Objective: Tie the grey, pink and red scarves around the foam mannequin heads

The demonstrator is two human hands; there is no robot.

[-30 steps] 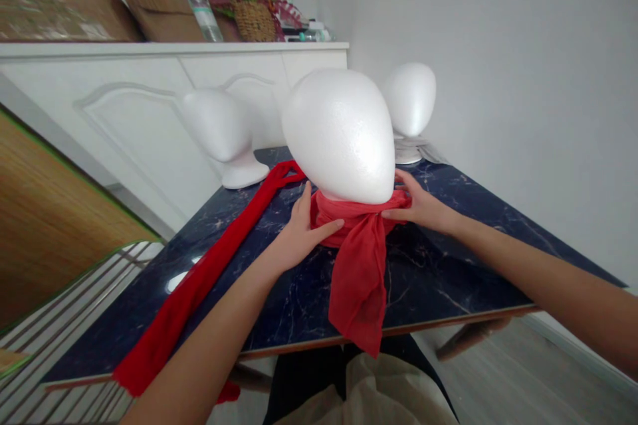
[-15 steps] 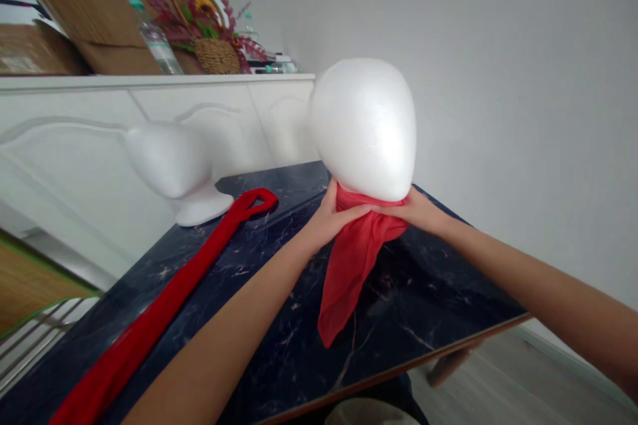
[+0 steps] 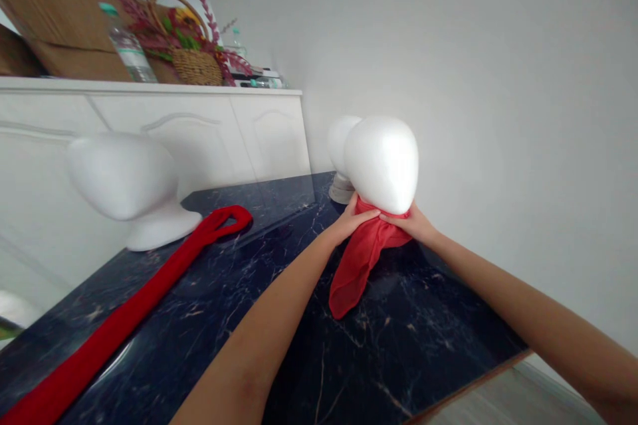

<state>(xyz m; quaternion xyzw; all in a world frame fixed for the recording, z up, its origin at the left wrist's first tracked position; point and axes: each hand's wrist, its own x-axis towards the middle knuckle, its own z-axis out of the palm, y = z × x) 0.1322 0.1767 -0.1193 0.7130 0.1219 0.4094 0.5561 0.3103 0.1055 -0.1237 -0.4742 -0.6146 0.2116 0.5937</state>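
Observation:
A white foam mannequin head [image 3: 383, 163] stands upright on the dark marbled table, with a thin red scarf [image 3: 355, 272] wrapped round its neck. One end of the scarf hangs down in front onto the tabletop. From the left, my left hand [image 3: 351, 220] grips the neck and scarf, thumb lying across the front. My right hand [image 3: 416, 222] does the same on the right side, its thumb meeting the left one. The fingers of both hands curl behind the neck and are hidden.
Another white mannequin head [image 3: 124, 176] lies tilted at the left, beside a long dark-red cloth [image 3: 159, 279]. A third head [image 3: 341, 139] stands behind the held one. A white cabinet [image 3: 199, 139] carries a flower basket [image 3: 197, 68], a bottle [image 3: 128, 46] and cardboard [image 3: 64, 26].
The held head with its scarf sits farther from me and lower in view, uncovering the head behind it. The view has shifted. Both hands keep their grip at the neck.

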